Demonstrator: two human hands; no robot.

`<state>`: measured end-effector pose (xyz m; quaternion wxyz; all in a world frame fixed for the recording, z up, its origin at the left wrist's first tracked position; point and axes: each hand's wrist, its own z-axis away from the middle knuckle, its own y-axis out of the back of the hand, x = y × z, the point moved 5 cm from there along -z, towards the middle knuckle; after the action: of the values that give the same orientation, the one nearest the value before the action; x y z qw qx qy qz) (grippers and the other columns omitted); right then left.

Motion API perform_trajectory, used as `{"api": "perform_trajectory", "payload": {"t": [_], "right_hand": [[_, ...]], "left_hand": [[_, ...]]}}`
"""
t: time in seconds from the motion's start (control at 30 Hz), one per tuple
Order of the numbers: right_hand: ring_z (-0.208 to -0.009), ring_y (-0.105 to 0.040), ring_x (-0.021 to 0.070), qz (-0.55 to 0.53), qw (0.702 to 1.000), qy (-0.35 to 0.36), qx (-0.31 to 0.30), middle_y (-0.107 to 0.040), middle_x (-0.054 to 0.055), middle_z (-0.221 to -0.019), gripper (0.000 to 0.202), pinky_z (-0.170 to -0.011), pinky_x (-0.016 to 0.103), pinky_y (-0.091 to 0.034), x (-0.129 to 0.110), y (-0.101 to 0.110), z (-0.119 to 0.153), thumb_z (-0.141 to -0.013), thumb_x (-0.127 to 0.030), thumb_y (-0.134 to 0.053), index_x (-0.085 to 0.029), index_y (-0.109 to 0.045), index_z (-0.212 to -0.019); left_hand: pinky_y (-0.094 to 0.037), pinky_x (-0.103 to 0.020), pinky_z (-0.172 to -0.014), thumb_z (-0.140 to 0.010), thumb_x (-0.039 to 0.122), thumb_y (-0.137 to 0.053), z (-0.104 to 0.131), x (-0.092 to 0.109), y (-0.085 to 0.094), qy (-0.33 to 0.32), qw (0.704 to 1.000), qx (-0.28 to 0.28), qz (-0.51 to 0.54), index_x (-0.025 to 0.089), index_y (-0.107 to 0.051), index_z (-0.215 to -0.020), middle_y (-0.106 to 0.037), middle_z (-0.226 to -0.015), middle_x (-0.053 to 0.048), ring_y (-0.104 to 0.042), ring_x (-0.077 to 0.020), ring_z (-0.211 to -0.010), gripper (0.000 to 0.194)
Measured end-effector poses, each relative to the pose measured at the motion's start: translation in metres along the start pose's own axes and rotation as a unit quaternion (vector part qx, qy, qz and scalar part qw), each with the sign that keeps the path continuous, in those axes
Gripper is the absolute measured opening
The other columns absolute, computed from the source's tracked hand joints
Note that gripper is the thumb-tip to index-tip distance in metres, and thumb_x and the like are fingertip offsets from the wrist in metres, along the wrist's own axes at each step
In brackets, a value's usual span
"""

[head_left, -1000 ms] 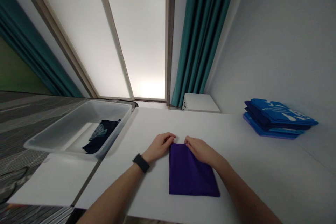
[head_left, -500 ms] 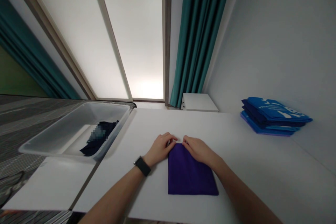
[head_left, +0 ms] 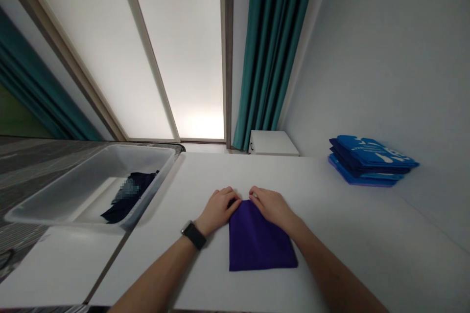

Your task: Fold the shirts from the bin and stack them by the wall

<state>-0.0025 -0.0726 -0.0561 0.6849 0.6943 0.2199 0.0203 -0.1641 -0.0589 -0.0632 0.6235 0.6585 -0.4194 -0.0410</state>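
lately, the left hand's (head_left: pixel 217 209) fingers have curled in more than a second ago, while the purple cloth (head_left: pixel 260 242) lies flat on the white table (head_left: pixel 191 176) as before. there is one such cloth, one black watch (head_left: pixel 194 235) on the left wrist, one translucent bin (head_left: pixel 95 168) holding dark clothing (head_left: pixel 123 208) whose pieces can't be counted, one blue stack (head_left: pixel 370 156) of folded items, and two teal curtains (head_left: pixel 277 49). the cloth sits nearer the person than the fingertips, the left thumb at its far left corner, the right hand (head_left: pixel 273 208) over its far right part; whether either pinches it can't be told.
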Motion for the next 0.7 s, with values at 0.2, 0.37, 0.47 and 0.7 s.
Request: {"api": "perform_trajectory", "payload": {"t": [0.2,0.37,0.47,0.7], "right_hand": [[-0.081,-0.063,0.0162,-0.073,0.997,-0.01,-0.021,-0.07,0.004,-0.088,0.02,-0.07,0.024,-0.037,0.04,0.005,-0.001,-0.097,-0.028,-0.045,-0.02,-0.063,-0.098],[-0.086,-0.063,0.0165,-0.058,0.998,-0.009,-0.026,-0.07,0.005,-0.093,0.022,-0.074,0.024,-0.038,0.042,0.0,-0.003,-0.099,-0.028,-0.042,-0.02,-0.063,-0.1],[-0.09,-0.063,0.0166,-0.046,0.998,-0.019,-0.025,-0.07,0.005,-0.096,0.022,-0.076,0.024,-0.038,0.039,-0.002,-0.003,-0.099,-0.027,-0.042,-0.021,-0.062,-0.103],[-0.095,-0.06,0.0182,0.011,0.998,-0.031,0.048,-0.067,0.008,-0.1,0.026,-0.085,0.028,-0.04,0.041,0.01,-0.002,-0.1,-0.024,-0.038,-0.016,-0.062,-0.104]], "left_hand": [[-0.04,-0.032,-0.077,-0.099,0.037,-0.037,-0.001,-0.003,-0.002,-0.001,1.0,-0.005,-0.014,0.021,-0.064,-0.084,-0.06,-0.089,-0.004,-0.057,-0.0187,-0.088,0.034],[-0.042,-0.032,-0.078,-0.099,0.034,-0.039,-0.001,-0.006,-0.002,0.001,1.0,0.008,0.019,0.02,-0.064,-0.084,-0.06,-0.087,-0.004,-0.057,-0.0181,-0.085,0.032],[-0.043,-0.031,-0.076,-0.098,0.03,-0.041,-0.001,-0.008,-0.002,0.007,0.999,0.02,0.04,0.02,-0.063,-0.086,-0.061,-0.088,-0.004,-0.057,-0.0183,-0.083,0.026],[-0.045,-0.03,-0.076,-0.095,0.022,-0.043,-0.001,-0.014,-0.002,0.006,0.995,0.05,0.082,0.02,-0.063,-0.092,-0.066,-0.09,-0.004,-0.06,-0.018,-0.084,0.02]]}}
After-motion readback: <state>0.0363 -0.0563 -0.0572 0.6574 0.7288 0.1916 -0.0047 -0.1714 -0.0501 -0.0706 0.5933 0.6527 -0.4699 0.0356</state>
